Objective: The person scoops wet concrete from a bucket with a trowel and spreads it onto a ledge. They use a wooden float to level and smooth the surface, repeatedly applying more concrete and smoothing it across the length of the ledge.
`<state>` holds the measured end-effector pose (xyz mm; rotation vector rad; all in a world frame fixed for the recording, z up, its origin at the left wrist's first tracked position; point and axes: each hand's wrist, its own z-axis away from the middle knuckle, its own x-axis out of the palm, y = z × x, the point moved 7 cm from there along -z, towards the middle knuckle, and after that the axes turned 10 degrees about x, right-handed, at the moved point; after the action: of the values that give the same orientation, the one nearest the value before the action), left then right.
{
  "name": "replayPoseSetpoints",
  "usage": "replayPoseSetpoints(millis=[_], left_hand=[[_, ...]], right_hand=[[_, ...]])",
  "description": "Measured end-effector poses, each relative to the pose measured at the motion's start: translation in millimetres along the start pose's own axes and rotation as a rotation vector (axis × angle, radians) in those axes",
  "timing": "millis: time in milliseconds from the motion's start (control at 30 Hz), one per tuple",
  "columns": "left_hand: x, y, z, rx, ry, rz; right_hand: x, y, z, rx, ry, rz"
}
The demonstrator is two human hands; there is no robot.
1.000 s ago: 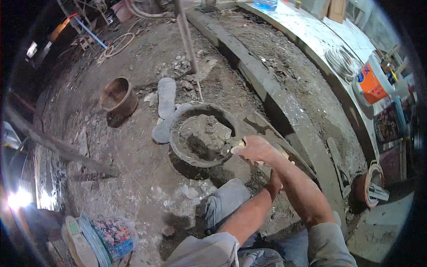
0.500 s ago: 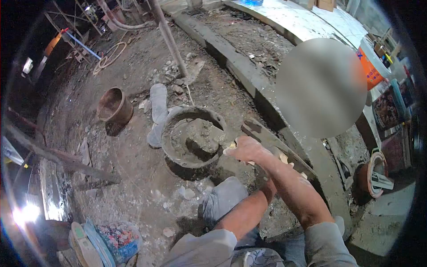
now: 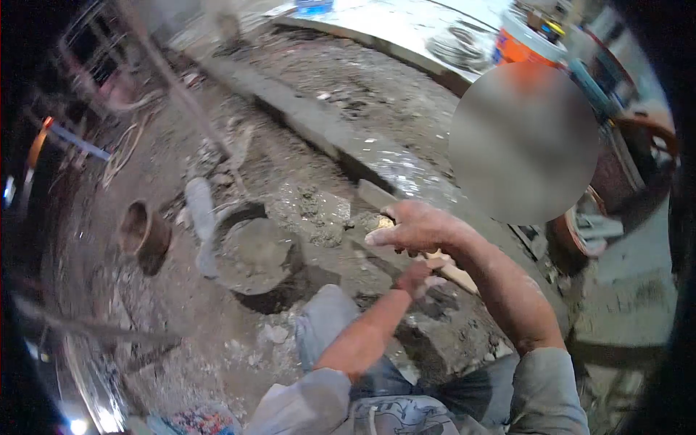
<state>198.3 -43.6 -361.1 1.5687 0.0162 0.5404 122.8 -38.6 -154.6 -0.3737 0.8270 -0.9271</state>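
My right hand (image 3: 417,225) is closed round the pale handle of a trowel (image 3: 386,222). A heap of wet grey mortar (image 3: 312,212) rides in front of it, covering most of the blade. Below it, my left hand (image 3: 419,279) is closed on a long float (image 3: 375,194) with a pale wooden grip; my right hand and forearm hide its middle. To the left of both hands stands a round bucket (image 3: 254,279) filled with wet mortar.
A brown pot (image 3: 143,235) stands left on rough dirt. A wet concrete kerb (image 3: 312,130) runs diagonally beyond my hands. An orange-and-white bucket (image 3: 525,43), a coiled cable (image 3: 458,47) and a tub of tools (image 3: 580,232) are at right. A pole (image 3: 170,80) leans upper left.
My right hand has lifted the trowel out of the bucket with a load of mortar. My left hand, hidden before, now shows on the float. The view has shifted, blurring some edges.
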Motion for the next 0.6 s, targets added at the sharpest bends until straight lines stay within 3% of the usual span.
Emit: replayPoseSetpoints(millis=[33,100,133,167,233,467,533,600], left_hand=[[17.7,-32.0,-1.9,-0.298,0.125,0.593],[54.5,13.7,5.4,-0.195,-0.068,0.722],[68.7,6.8,9.8,-0.417,0.083,0.619],[81.1,-7.9,15.7,-0.628,0.223,0.484],[125.6,-33.5,11.5,-0.486,0.073,0.642],[250.2,-130.3,44.8,-0.652,-0.078,0.677],[285.3,-153.1,56.6,-0.717,-0.085,0.610],[323.7,-187.5,59.5,-0.735,-0.134,0.682]], right_hand=[[-10.1,22.1,6.6,-0.020,0.062,0.091],[-29.9,67.4,40.4,0.067,0.118,0.071],[-35.8,94.0,61.0,0.108,0.130,0.085],[-46.3,119.1,81.5,0.018,0.278,0.153],[-56.4,176.7,138.4,0.148,0.326,0.076],[-21.9,381.4,313.5,0.266,0.636,-0.169],[-0.8,434.4,360.0,0.594,0.575,-0.274],[19.2,483.2,397.5,0.669,0.587,-0.315]])
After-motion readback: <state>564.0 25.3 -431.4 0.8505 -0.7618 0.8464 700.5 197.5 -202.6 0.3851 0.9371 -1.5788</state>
